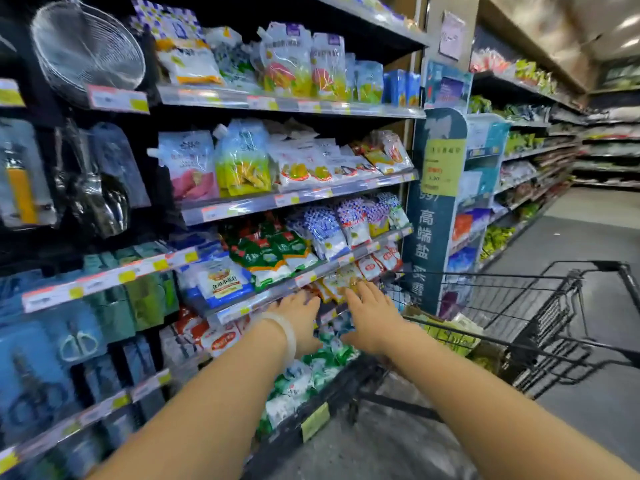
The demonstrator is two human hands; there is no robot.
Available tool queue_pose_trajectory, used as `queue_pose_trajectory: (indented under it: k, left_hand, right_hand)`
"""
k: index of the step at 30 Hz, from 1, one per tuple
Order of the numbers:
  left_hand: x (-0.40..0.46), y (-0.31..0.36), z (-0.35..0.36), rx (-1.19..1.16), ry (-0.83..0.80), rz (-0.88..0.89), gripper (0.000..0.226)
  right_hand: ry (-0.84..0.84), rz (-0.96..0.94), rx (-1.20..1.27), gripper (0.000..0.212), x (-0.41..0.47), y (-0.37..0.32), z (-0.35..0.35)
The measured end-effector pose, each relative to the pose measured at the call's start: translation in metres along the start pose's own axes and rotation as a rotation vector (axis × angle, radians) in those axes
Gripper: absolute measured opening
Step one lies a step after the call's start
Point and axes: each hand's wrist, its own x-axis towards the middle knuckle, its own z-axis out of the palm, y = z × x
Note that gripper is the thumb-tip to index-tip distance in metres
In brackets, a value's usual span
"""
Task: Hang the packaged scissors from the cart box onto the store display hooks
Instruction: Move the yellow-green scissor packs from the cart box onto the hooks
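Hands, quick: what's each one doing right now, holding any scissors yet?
Left hand: open, fingers extended, holding nothing.
Right hand: open, fingers spread, holding nothing, reaching toward the cart.

Dim aisle, ceiling lights [628, 22] glaring top right, motion blur throughout, wide-angle bending at edges

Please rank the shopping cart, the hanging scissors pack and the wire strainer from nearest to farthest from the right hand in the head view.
1. Shopping cart, just right of the right hand.
2. Scissors pack, lower left display.
3. Wire strainer, top left.
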Motion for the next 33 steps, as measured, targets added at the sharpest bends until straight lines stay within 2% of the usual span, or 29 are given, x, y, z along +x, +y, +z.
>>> queue_pose_trajectory:
  k: [3,9,14,22,28,33]
  left_hand:
    - [0.059,0.016,0.009,0.034,-0.032,0.06,0.083]
    - [0.19,0.035,-0.003,0.058,-0.068,0.204,0.075]
    - [0.291,0.055,-0.016,0.021,-0.039,0.297,0.075]
    - [0.405,0.118,0.014,0.064,-0.217,0.467,0.068]
    - [0.494,0.161,0.042,0.027,-0.288,0.484,0.07]
    - [0.559,0.192,0.077,-0.027,-0.441,0.458,0.064]
  right_hand:
    - [-0.051,0.081,-0.005,0.086,0.029,0.041,0.015]
    - [-0.111,0.222,-0.012,0.081,0.123,0.121,0.02]
    - [-0.114,0.316,0.02,0.066,0.185,0.183,0.025]
    - [-0.213,0.52,0.069,0.064,0.225,0.296,0.063]
    - [-0.231,0.559,0.099,0.069,0.274,0.38,0.096]
    - [-0.382,0.585,0.18,0.071,0.307,0.442,0.143]
